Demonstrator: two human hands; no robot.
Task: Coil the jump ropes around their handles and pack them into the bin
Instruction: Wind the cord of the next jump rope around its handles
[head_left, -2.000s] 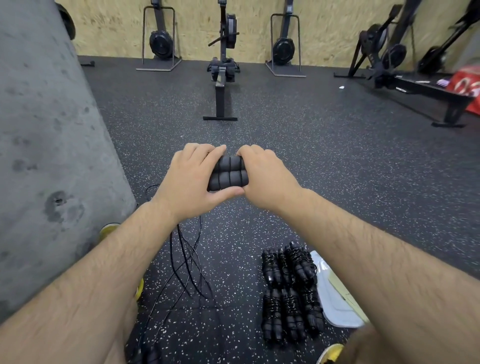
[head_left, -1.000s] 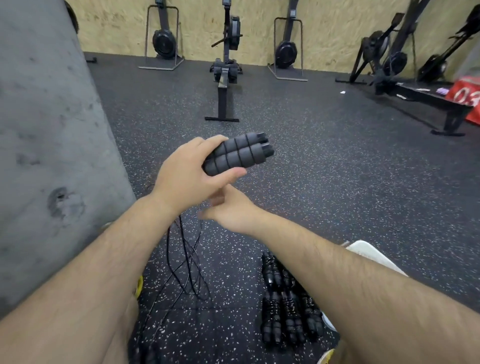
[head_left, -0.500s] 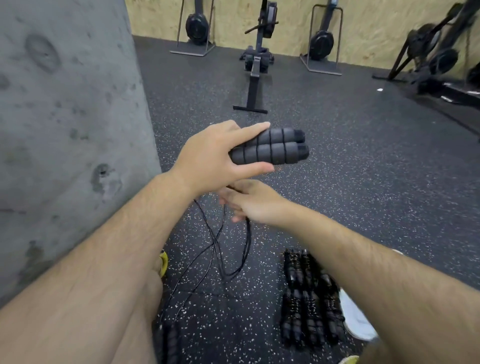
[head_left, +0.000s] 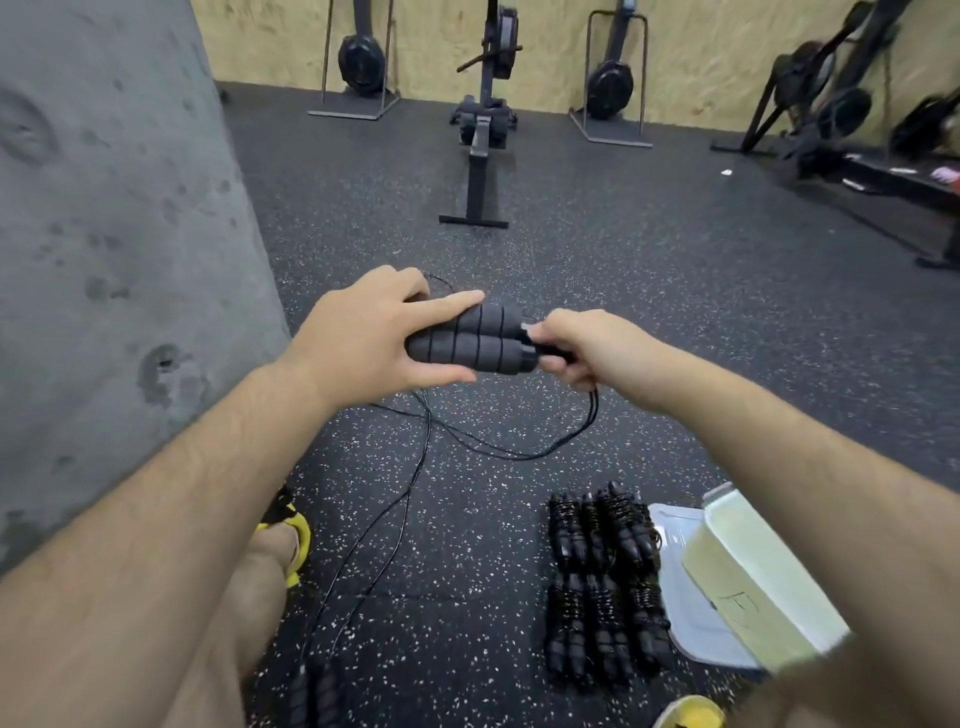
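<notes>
My left hand (head_left: 363, 340) grips a pair of black ribbed foam jump-rope handles (head_left: 475, 338), held side by side and level at chest height. My right hand (head_left: 582, 348) pinches the thin black rope (head_left: 498, 452) at the handles' right end. The rope hangs in a loop below my hands and trails down to the floor. Several coiled jump ropes (head_left: 605, 587) lie in two rows on the floor at the lower right. Beside them sits a pale bin (head_left: 748, 577), partly hidden by my right forearm.
A grey concrete pillar (head_left: 114, 249) fills the left side. Rowing machines (head_left: 483, 119) stand along the far plywood wall and at the right. More black handles (head_left: 311, 696) lie on the speckled rubber floor near my yellow shoe (head_left: 293, 535).
My right hand rose from under my left hand to the handles' right end and took hold of the rope. The handles dropped lower, and the hanging rope loop swung out to the right.
</notes>
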